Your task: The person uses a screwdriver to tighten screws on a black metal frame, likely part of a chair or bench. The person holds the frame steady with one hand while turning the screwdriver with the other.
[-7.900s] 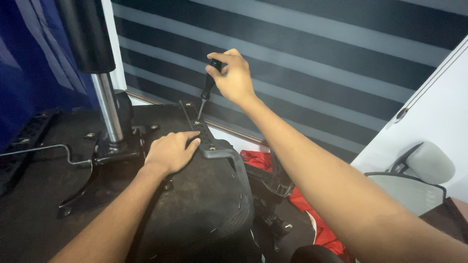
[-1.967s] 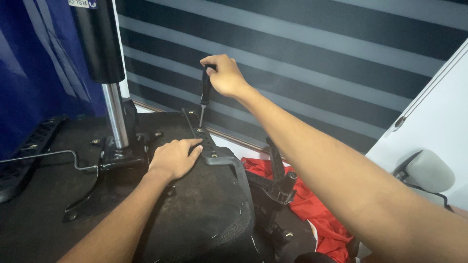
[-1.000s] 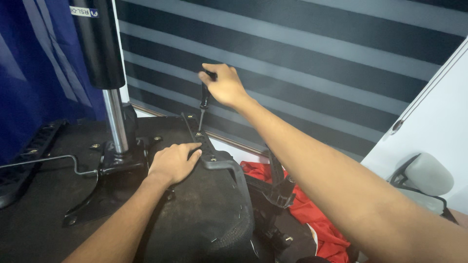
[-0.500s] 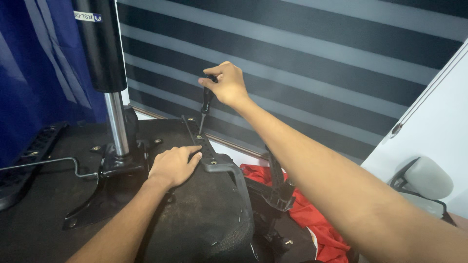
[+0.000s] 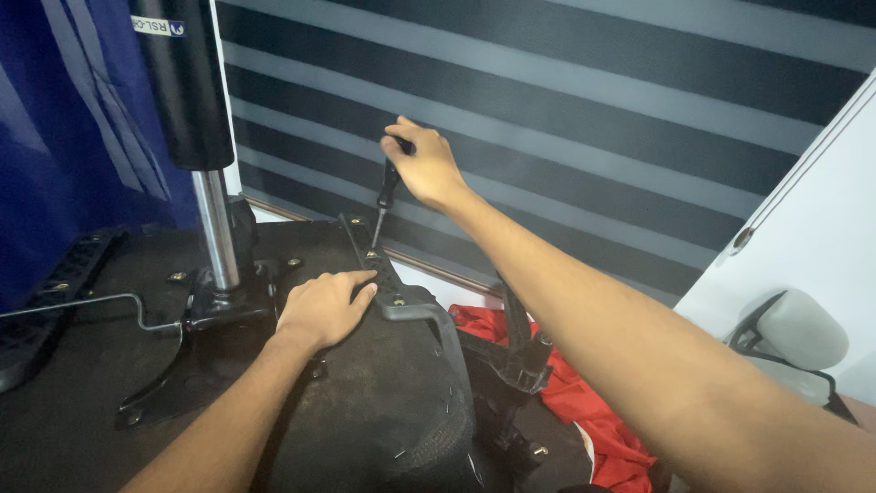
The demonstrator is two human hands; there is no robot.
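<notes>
An office chair seat (image 5: 383,402) lies upside down, its black underside facing up. My right hand (image 5: 425,166) is shut on the black handle of a screwdriver (image 5: 384,196), held nearly upright, its tip on a brass screw in the black armrest bracket (image 5: 383,278). My left hand (image 5: 325,307) rests flat on the seat underside, fingers touching the bracket's edge. The chair's gas cylinder (image 5: 196,137) rises from the metal mechanism plate (image 5: 214,306) to the left of my left hand.
A striped dark and grey blind (image 5: 566,119) hangs behind. Blue cloth (image 5: 64,137) is at the left. A red cloth (image 5: 584,411) and black chair parts (image 5: 520,356) lie to the right of the seat. Another chair's grey armrest (image 5: 798,333) sits at the far right.
My right hand has shifted slightly on the screwdriver handle as it turns. The left hand stays on the seat by the bracket.
</notes>
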